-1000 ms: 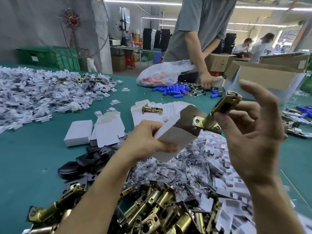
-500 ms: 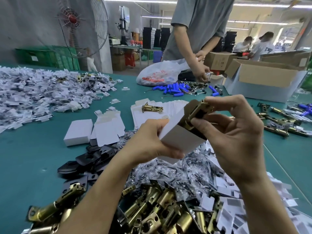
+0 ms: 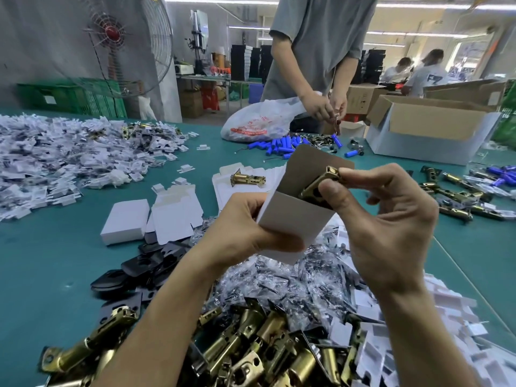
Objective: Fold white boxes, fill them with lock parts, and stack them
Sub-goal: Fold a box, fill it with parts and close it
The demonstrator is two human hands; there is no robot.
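Head view, items as found: your left grip (image 3: 251,227) was curled round the lower half of one white box (image 3: 293,219), thumb across its front, with the mouth tilted up and the brown-lined flap standing open. Your right grip (image 3: 385,219) pinched one brass latch (image 3: 321,182) between thumb and forefinger. The lower end of the latch sat inside the mouth and the upper end stuck out. Both were held above the table (image 3: 55,261), over the heaps.

Risks, as judged: the latch's square plate could snag on the rim or flap if pushed in askew. The thin card could buckle under too hard a thumb. A dropped latch might burst the folded bottom.

Count: one box in hand; one closed box (image 3: 125,219) on the table; one half-folded blank (image 3: 176,216) touching it; one loose latch (image 3: 247,177) lying on a sheaf of flat blanks, number not legible. Heap of latches (image 3: 265,350) nearest you, black plates (image 3: 139,266) and bagged small parts (image 3: 279,280): too many to count.
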